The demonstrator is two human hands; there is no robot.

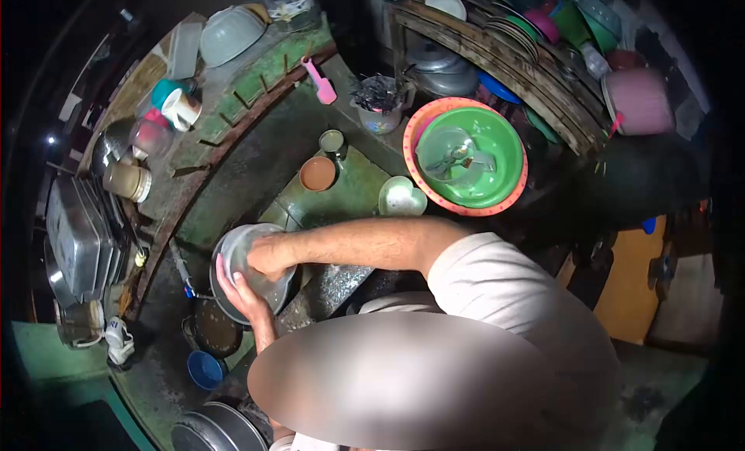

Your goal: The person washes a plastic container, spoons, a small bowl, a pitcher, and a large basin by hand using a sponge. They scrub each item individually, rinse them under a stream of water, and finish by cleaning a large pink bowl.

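Note:
A round translucent grey container (pixel 273 290) is held at a tilt over the dark wash area, with its opening toward me. My left hand (pixel 242 293) presses its palm and fingers along the container's near left side. Inside the opening, my right hand (pixel 269 255) is closed, knuckles outward; whatever its fingers hold is hidden. Just below the container, a blue-handled tap (pixel 188 291) sticks out above a brown-filled pan (pixel 217 329).
An orange bowl (pixel 317 174), a small tin (pixel 332 143) and a whitish bowl (pixel 401 196) stand ahead. Green and pink basins (pixel 497 152) are nested to the right. Metal trays (pixel 75 232) lean at left. A blue cup (pixel 206 369) sits lower left.

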